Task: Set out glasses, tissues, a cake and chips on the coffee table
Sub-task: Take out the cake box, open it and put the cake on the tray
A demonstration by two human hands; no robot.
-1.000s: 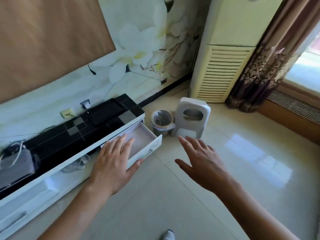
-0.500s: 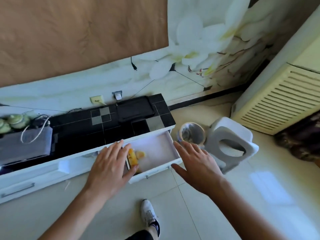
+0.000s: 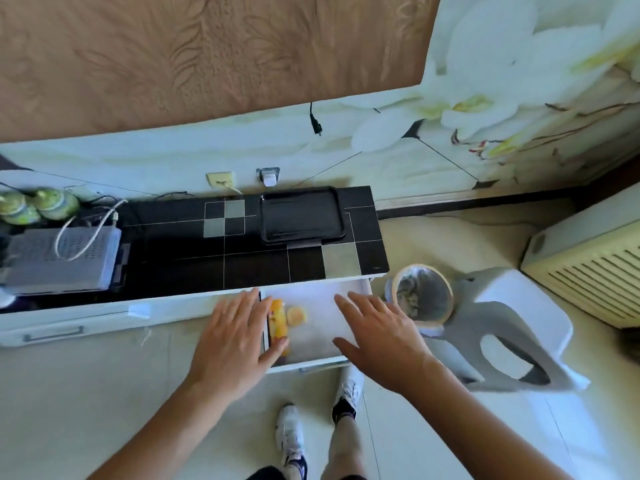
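I see a white drawer (image 3: 322,355) pulled out, smooth inside; a yellow glossy packet (image 3: 278,318) and a round pale cake (image 3: 297,316) lie in it; my left hand (image 3: 235,344) spreads flat, thumb touching the packet; my right hand (image 3: 381,337) hovers wide, empty.

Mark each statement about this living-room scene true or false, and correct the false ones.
1. The white drawer under the black-tiled cabinet top is pulled open. True.
2. The left hand holds the yellow snack packet lifted clear of the drawer. False: the packet lies inside the drawer, and the open hand hovers over its left edge with no grip on it.
3. The right hand is spread open, holding nothing. True.
4. The small waste bin stands left of the drawer. False: it stands right of it, beside the white plastic stool.
5. A black tray lies on the cabinet top. True.
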